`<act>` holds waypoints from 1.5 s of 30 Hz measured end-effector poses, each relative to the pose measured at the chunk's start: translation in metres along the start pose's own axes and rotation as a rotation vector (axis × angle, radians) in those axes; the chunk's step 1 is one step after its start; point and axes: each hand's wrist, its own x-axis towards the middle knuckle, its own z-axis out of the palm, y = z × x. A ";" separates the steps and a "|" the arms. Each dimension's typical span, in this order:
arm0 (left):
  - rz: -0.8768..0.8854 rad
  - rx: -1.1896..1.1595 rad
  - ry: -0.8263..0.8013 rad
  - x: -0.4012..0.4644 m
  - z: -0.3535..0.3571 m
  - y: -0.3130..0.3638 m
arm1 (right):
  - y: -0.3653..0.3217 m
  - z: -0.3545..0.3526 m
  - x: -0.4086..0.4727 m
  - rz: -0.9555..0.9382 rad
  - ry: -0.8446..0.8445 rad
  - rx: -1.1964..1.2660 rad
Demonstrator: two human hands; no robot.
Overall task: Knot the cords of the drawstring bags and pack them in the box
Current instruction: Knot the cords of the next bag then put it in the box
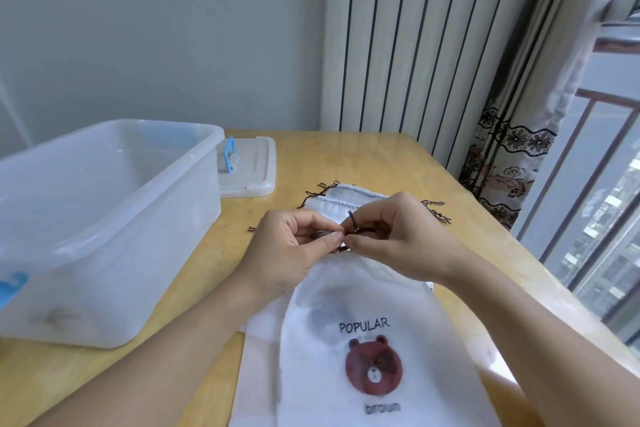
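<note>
1. Head view, biggest thing first: a wooden table [398, 163] takes up most of the shot, with a radiator [408, 45] and a patterned curtain [502, 163] behind it.
2. On the left of the table sits a clear plastic box [104, 218], open on top. Its lid [249, 166] with a blue handle lies flat just behind it.
3. A white drawstring bag [363, 340] lies flat in the middle, printed with "POPULAR", a brown bear face and "brown". At least one more white bag lies under it.
4. Left hand [291, 253]: fingers curled, thumb and forefinger pinching the dark brown cord [356, 229] near the bag's mouth.
5. Right hand [398, 236]: also curled, pinching the same cord right beside the left, fingertips almost touching.
6. Frayed cord ends [436, 210] stick out at both top corners of the bag.
</note>
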 end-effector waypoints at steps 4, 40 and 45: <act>-0.066 -0.095 -0.007 0.000 0.000 0.000 | -0.005 0.005 -0.001 -0.139 0.062 -0.232; -0.142 -0.106 -0.014 0.002 -0.010 0.002 | 0.009 0.036 0.009 0.083 0.246 0.256; -0.106 0.010 0.002 0.001 -0.010 -0.001 | 0.008 0.038 0.008 0.085 0.167 0.260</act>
